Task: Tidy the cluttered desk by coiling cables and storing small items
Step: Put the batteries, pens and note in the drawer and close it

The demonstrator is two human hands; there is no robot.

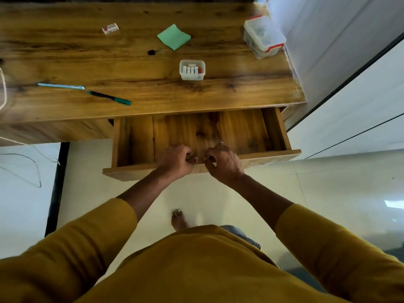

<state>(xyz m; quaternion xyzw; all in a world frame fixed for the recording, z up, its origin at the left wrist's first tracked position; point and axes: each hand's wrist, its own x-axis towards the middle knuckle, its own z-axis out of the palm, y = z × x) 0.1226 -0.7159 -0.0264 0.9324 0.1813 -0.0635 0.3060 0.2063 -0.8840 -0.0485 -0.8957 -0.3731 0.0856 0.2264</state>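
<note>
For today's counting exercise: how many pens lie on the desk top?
2. The light blue pen lies near the left front edge; the dark green pen is just right of it. None seem hidden.

Desk (131, 62) was this warm honey-brown wood with dark streaky grain and a couple of black knots, and the drawer (196, 132) matched it. Sticky note pad (174, 37) was mint green. One pen (61, 86) was pale blue, the other pen (110, 98) teal with a black end. Lidded box (263, 36) was clear with red clips. Sleeves (91, 237) were mustard yellow, floor (207, 193) cream.
</note>
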